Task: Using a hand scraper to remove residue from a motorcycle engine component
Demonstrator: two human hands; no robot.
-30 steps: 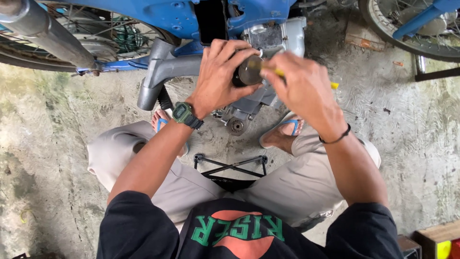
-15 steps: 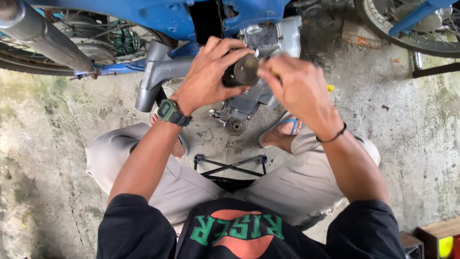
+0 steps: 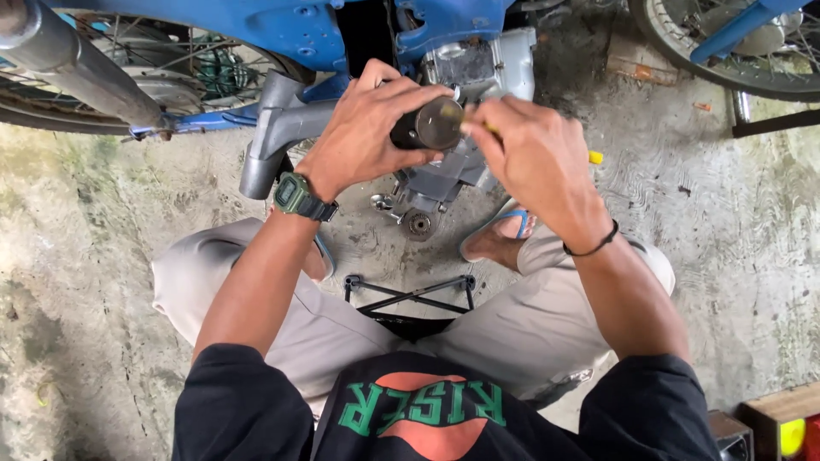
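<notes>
Head view: we look straight down on a blue motorcycle (image 3: 282, 26) that fills the top of the frame, its spoked rear wheel (image 3: 179, 72) on the left behind a long grey exhaust pipe (image 3: 64, 60), and a second spoked wheel (image 3: 735, 51) at the upper right. Below it spreads the rough concrete floor (image 3: 94, 256), stained green on the left. We sit on a low black metal stool (image 3: 410, 294), knees apart in light trousers (image 3: 282, 316), feet in blue sandals (image 3: 504, 235). The grey engine case (image 3: 478, 68) sits at the middle of the bike, with a grey swingarm cover (image 3: 273, 137) slanting down to its left and small engine parts (image 3: 414, 218) hanging below. Our left hand (image 3: 363, 128), a green wristwatch (image 3: 299, 196) on its wrist, wraps closed around a dark cylindrical part (image 3: 427, 126), held in front of the engine case with its round end facing us. Our right hand (image 3: 534, 158), a thin black band (image 3: 594, 243) on its wrist, is curled shut on a yellow-handled tool (image 3: 594, 157) whose yellow end pokes out to the right of the hand; the tool's front end meets the cylindrical part at its right edge, though we cannot tell exactly how it touches. A wooden box (image 3: 781, 418) sits at the lower right corner.
</notes>
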